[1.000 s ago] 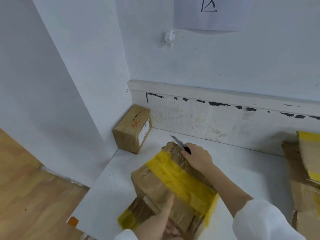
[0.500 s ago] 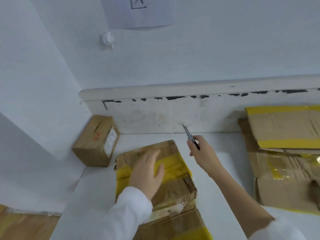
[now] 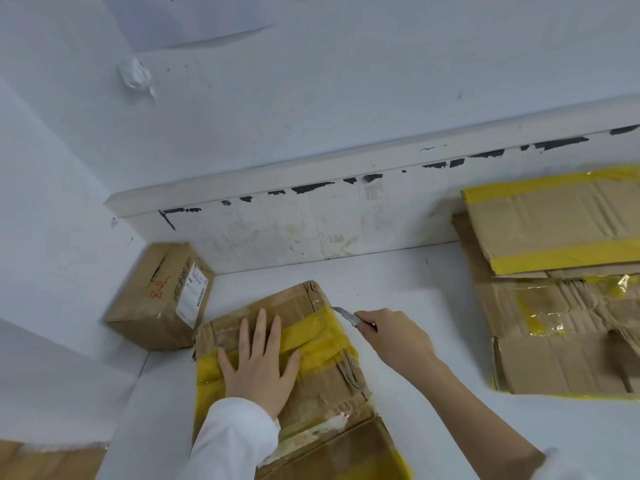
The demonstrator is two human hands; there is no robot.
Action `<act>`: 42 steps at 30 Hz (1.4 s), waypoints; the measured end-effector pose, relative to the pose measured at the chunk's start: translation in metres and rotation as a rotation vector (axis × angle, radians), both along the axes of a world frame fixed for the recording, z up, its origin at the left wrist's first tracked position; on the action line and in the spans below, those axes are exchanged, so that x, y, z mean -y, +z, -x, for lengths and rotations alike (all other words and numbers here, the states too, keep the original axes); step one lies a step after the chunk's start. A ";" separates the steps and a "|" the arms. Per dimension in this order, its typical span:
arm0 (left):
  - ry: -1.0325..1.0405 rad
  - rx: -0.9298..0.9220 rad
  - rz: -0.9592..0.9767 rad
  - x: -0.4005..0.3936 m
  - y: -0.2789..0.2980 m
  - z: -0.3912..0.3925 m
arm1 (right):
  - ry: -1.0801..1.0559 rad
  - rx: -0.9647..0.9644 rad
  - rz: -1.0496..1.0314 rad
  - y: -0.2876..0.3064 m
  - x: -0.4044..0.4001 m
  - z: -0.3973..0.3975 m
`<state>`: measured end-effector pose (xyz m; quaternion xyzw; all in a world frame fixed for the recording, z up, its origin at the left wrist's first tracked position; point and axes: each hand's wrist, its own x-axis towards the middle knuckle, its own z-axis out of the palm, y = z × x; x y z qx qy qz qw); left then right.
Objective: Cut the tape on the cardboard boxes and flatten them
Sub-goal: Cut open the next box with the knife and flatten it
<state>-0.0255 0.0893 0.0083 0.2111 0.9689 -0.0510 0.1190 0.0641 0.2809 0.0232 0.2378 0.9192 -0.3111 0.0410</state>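
A worn cardboard box (image 3: 322,379) with a band of yellow tape (image 3: 320,336) across its top lies on the white table in front of me. My left hand (image 3: 261,362) presses flat on the box top, fingers straight, over the tape. My right hand (image 3: 394,336) grips a utility knife (image 3: 349,317) just right of the box. The blade tip touches the box's right edge where the yellow tape wraps over.
A smaller sealed box (image 3: 162,299) with a label and red writing sits in the back left corner. Flattened boxes with yellow tape (image 3: 561,285) are stacked at the right. The white table (image 3: 415,296) ends against the wall behind; its left edge drops to a wooden floor.
My left hand has spread flat on the box top. My right hand has lowered the knife from pointing up near the wall down to the box's right edge.
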 end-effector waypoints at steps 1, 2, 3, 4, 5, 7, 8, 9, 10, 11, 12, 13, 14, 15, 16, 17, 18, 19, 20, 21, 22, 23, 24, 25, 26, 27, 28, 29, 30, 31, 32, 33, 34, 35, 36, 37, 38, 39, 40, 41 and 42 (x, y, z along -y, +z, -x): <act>0.003 0.002 -0.001 0.000 0.000 0.000 | 0.003 0.006 -0.017 0.001 -0.001 0.001; 0.005 0.002 -0.003 0.000 -0.001 0.000 | 0.008 0.014 -0.039 0.003 -0.001 0.001; 0.006 0.000 -0.005 0.000 -0.001 0.001 | 0.017 0.026 -0.069 0.004 -0.002 0.002; 0.006 -0.002 -0.006 0.001 -0.002 0.001 | 0.031 0.041 -0.110 0.006 -0.001 0.002; 0.009 -0.004 -0.008 0.000 -0.002 0.001 | 0.049 0.056 -0.162 0.008 -0.001 0.003; 0.009 -0.006 -0.015 0.000 -0.003 0.001 | 0.093 0.073 -0.266 0.011 0.001 0.002; 0.011 -0.005 -0.020 0.000 -0.003 0.001 | 0.112 0.077 -0.305 0.012 0.002 0.002; 0.012 -0.003 -0.024 -0.001 -0.003 0.000 | 0.126 0.079 -0.332 0.012 0.003 0.000; 0.014 0.001 -0.028 -0.001 -0.003 0.000 | 0.139 0.083 -0.351 0.011 0.003 -0.002; 0.015 0.005 -0.030 -0.002 -0.003 0.000 | 0.154 0.088 -0.368 0.011 0.004 -0.004; 0.015 0.010 -0.032 -0.002 -0.003 0.000 | 0.165 0.091 -0.382 0.010 0.004 -0.007; 0.015 0.014 -0.035 -0.002 -0.003 0.000 | 0.171 0.092 -0.391 0.008 0.005 -0.009; 0.017 0.016 -0.038 -0.003 -0.003 0.000 | 0.174 0.090 -0.390 0.007 0.006 -0.011; 0.019 0.018 -0.039 -0.003 -0.003 0.000 | 0.176 0.089 -0.383 0.006 0.006 -0.013; 0.019 0.020 -0.038 -0.003 -0.003 0.000 | 0.179 0.086 -0.376 0.005 0.007 -0.016; 0.019 0.022 -0.038 -0.003 -0.003 -0.001 | 0.180 0.082 -0.373 0.004 0.008 -0.019; 0.018 0.024 -0.037 -0.003 -0.003 -0.001 | 0.179 0.080 -0.369 0.003 0.008 -0.022; 0.016 0.025 -0.037 -0.003 -0.003 -0.001 | 0.177 0.080 -0.365 0.002 0.009 -0.026; 0.014 0.026 -0.038 -0.002 -0.003 -0.001 | 0.174 0.081 -0.359 0.001 0.009 -0.031; 0.013 0.027 -0.039 -0.002 -0.004 0.000 | 0.172 0.083 -0.352 0.000 0.010 -0.036; 0.013 0.028 -0.041 -0.002 -0.004 0.000 | 0.170 0.086 -0.343 -0.002 0.011 -0.041; 0.012 0.029 -0.041 -0.001 -0.005 0.000 | 0.168 0.088 -0.334 -0.003 0.013 -0.046; 0.011 0.028 -0.040 -0.002 -0.005 0.000 | 0.167 0.085 -0.333 -0.004 0.015 -0.051; 0.010 0.027 -0.037 -0.002 -0.006 -0.001 | 0.168 0.080 -0.340 -0.004 0.018 -0.056; 0.009 0.026 -0.034 -0.002 -0.006 -0.001 | 0.170 0.076 -0.351 -0.004 0.019 -0.060; 0.009 0.028 -0.031 -0.002 -0.006 -0.001 | 0.170 0.078 -0.358 -0.004 0.021 -0.064; 0.008 0.030 -0.029 -0.002 -0.006 -0.001 | 0.167 0.082 -0.358 -0.003 0.023 -0.067; 0.008 0.031 -0.028 -0.002 -0.006 -0.001 | 0.162 0.083 -0.354 -0.003 0.025 -0.069; 0.008 0.029 -0.027 -0.001 -0.006 -0.001 | 0.155 0.084 -0.349 -0.003 0.026 -0.071; 0.008 0.028 -0.026 -0.001 -0.007 -0.001 | 0.152 0.087 -0.351 -0.002 0.027 -0.073; 0.006 0.027 -0.025 -0.001 -0.007 -0.001 | 0.153 0.091 -0.358 -0.002 0.028 -0.074; 0.004 0.027 -0.026 -0.001 -0.007 -0.001 | 0.154 0.097 -0.363 -0.002 0.030 -0.077; 0.003 0.027 -0.026 -0.001 -0.008 -0.002 | 0.154 0.102 -0.363 -0.002 0.032 -0.079; 0.002 0.026 -0.026 -0.001 -0.008 -0.001 | 0.149 0.105 -0.357 -0.003 0.033 -0.082; 0.002 0.024 -0.026 -0.002 -0.007 -0.001 | 0.141 0.107 -0.350 -0.002 0.035 -0.085; 0.003 0.023 -0.027 -0.002 -0.007 -0.001 | 0.135 0.114 -0.345 -0.001 0.037 -0.089; 0.004 0.022 -0.027 -0.002 -0.007 -0.001 | 0.132 0.112 -0.345 -0.001 0.039 -0.091; 0.003 0.021 -0.026 -0.002 -0.007 -0.002 | 0.133 0.108 -0.348 -0.001 0.040 -0.094; 0.001 0.020 -0.022 -0.003 -0.007 -0.002 | 0.135 0.100 -0.353 -0.001 0.041 -0.095; -0.002 0.019 -0.018 -0.002 -0.007 -0.002 | 0.140 0.102 -0.361 0.001 0.042 -0.097; -0.003 0.019 -0.016 -0.003 -0.006 -0.003 | 0.145 0.099 -0.372 0.001 0.041 -0.097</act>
